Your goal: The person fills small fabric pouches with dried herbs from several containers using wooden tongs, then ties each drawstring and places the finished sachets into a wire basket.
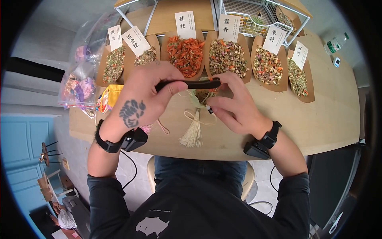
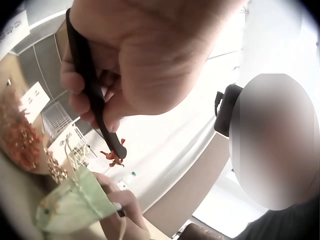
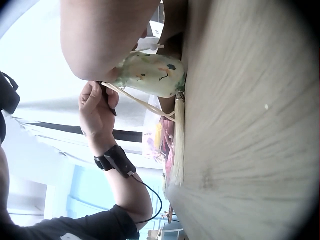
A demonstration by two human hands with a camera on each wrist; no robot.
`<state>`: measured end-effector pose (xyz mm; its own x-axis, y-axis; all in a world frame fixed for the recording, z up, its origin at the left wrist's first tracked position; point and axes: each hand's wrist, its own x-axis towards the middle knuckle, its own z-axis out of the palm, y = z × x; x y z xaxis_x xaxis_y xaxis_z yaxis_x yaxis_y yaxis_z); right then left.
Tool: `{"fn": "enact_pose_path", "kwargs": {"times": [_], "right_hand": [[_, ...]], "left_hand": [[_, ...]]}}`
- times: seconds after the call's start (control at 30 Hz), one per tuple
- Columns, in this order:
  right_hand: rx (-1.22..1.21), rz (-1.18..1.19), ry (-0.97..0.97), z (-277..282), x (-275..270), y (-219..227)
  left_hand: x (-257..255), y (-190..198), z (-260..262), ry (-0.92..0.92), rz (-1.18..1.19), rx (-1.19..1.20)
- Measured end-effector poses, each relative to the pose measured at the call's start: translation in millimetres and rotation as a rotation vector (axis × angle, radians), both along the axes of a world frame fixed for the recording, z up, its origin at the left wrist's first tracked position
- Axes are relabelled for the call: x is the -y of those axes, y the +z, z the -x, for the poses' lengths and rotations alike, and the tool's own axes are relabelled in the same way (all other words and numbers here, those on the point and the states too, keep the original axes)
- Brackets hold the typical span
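Note:
My left hand (image 1: 149, 87) grips a long, narrow black utensil (image 1: 197, 84) that reaches across toward my right hand. Orange-red dried bits (image 2: 114, 156) cling at its tip, above a pale green drawstring sachet (image 2: 75, 202). With thumb and fingers, my right hand (image 1: 238, 105) holds the sachet by its upper edge. The right wrist view shows the sachet (image 3: 152, 74) printed with small coloured figures and standing close over the table. A cream tassel (image 1: 191, 133) hangs from it onto the tabletop. Its cord ends in a small bead (image 1: 209, 109) beside my right fingers.
Paper trays of dried herbs with name cards line the back, including an orange one (image 1: 185, 55) and a mixed one (image 1: 228, 59). A white wire basket (image 1: 254, 20) stands behind. At left are a plastic bag (image 1: 81, 79) and a yellow pouch (image 1: 113, 95); a bottle (image 1: 336, 43) lies far right.

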<state>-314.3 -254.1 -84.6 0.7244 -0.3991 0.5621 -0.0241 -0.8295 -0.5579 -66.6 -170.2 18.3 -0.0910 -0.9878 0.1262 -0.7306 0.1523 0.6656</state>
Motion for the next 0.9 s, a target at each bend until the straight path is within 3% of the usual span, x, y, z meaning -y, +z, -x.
{"fn": "enact_pose_path", "kwargs": {"times": [0.13, 0.33, 0.43, 0.63, 0.9], "right_hand": [[0.005, 0.0, 0.007, 0.5, 2.4, 0.3], [0.022, 0.012, 0.016, -1.8, 2.1, 0.9], [0.029, 0.006, 0.019, -1.6, 2.0, 1.5], [0.043, 0.012, 0.031, -2.4, 2.2, 1.0], [0.058, 0.018, 0.044, -2.5, 3.3, 0.7]], "left_hand": [[-5.5, -10.8, -4.0, -0.011, 0.041, 0.137], [-11.3, 10.3, 1.2, -0.031, 0.022, 0.325], [-5.1, 17.7, -11.7, 0.043, 0.078, 0.229], [54.3, -15.9, -61.1, 0.244, 0.099, 0.595], [97.8, -30.7, -72.9, 0.211, -0.12, 0.402]]}}
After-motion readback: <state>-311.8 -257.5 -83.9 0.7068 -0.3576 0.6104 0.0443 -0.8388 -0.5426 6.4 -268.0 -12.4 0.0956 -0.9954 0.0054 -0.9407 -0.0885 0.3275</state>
